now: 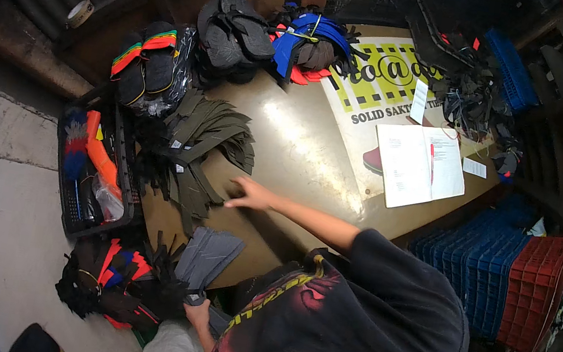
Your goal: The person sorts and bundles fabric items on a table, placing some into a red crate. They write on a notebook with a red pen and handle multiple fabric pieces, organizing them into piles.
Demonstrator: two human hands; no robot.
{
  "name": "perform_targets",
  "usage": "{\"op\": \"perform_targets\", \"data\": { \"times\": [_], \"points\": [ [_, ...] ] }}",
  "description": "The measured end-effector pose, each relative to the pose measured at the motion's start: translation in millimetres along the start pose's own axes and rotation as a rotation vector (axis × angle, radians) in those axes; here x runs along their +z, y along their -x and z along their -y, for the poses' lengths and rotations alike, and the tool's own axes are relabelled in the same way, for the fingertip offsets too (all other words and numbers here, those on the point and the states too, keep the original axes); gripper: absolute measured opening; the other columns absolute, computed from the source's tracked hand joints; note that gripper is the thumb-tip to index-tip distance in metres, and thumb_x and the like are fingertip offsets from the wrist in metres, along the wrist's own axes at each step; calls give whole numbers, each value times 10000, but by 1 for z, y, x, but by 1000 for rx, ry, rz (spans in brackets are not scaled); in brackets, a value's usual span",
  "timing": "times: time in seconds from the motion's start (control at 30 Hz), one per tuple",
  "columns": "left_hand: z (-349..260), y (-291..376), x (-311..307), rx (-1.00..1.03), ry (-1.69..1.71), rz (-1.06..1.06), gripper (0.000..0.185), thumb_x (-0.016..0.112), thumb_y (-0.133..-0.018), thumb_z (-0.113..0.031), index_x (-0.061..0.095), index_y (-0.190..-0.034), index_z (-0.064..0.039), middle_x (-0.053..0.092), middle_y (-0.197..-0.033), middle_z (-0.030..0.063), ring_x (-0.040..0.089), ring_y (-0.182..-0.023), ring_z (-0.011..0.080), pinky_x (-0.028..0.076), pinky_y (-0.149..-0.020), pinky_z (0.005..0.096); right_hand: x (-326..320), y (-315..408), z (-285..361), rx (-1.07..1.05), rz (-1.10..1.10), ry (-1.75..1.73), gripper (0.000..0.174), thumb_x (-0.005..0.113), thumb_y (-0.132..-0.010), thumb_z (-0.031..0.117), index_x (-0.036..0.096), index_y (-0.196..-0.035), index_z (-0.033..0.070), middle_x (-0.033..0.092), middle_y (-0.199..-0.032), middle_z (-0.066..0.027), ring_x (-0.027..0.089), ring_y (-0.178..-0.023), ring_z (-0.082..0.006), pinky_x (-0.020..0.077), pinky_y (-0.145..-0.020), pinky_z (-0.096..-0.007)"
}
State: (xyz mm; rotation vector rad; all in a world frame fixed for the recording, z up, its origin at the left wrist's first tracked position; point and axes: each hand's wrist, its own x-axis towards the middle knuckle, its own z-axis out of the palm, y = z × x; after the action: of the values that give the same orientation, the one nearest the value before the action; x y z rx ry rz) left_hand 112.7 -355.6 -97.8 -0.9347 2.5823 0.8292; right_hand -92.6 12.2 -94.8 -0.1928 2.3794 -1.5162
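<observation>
My left hand (198, 314), low in the view, grips the tied end of a bundle of grey straps (210, 255), which fans out over the table edge. Reaching across the table, my right hand (252, 193) has its fingers apart and holds nothing; it is slightly blurred. Just beyond its fingertips lies a pile of dark olive straps (195, 177), fanned in bundles with small white labels. The lower part of the grey bundle is partly hidden by my left hand and shirt.
A black plastic crate (127, 216) holding orange material stands left. Slippers (159, 67), dark soles (234, 29) and blue straps (315, 35) line the table's back. An open notebook (419, 166) with a red pen lies right, near stacked blue crates (467, 278). Mixed straps (110, 281) lie lower left.
</observation>
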Motion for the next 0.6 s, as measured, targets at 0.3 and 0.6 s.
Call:
{"op": "perform_targets", "data": {
  "times": [0.3,0.6],
  "points": [
    [-158,114,-51,350,-155,-10,587,677,-566,-226,517,-1054,57,574,-1013,272,530,-981,417,405,-857,450,-33,274,-115,376,-132,-171,432,622,-794,300,577,-1078,-22,625,-979,-192,600,-900,-251,464,-801,-347],
    [-374,194,57,965,103,243,487,696,-617,-275,567,-952,54,624,-930,220,602,-899,346,460,-783,379,-101,374,-132,425,-230,-288,407,616,-805,244,558,-1075,-54,611,-830,-99,557,-757,-159,459,-708,-296]
  ]
}}
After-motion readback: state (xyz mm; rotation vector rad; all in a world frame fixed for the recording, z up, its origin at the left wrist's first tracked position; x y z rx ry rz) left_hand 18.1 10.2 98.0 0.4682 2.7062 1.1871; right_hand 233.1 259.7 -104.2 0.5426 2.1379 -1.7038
